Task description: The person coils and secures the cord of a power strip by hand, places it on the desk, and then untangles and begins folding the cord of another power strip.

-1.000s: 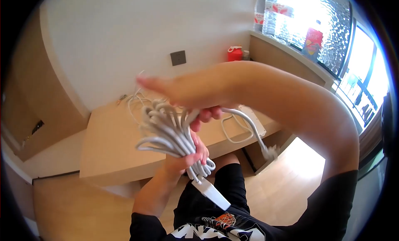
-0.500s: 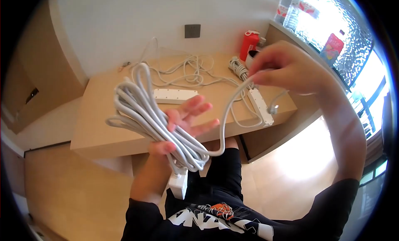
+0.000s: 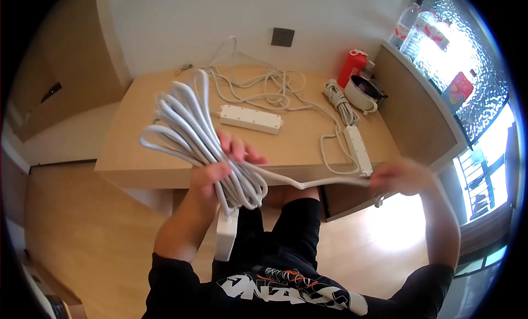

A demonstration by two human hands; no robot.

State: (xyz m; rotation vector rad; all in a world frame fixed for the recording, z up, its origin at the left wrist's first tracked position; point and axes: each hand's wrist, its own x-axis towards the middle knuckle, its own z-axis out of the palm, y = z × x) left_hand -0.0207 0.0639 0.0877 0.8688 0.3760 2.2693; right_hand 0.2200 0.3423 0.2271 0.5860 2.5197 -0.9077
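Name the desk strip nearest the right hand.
The right strip, its far end by the bundled cord; the other strip lies left, farther from the right hand.

Left hand [image 3: 209, 176] gripping coiled cable [image 3: 191, 121], white block [image 3: 226, 236] hanging below. Right hand [image 3: 404, 177], blurred, closed on its stretched-out end, near bench [image 3: 308, 143] edge. On bench: two white power strips [image 3: 250, 119] [image 3: 357, 148], bundled cord [image 3: 341, 103], white pot [image 3: 358, 101], red container [image 3: 351, 70]. Clear bottles [image 3: 405, 26] upper right.
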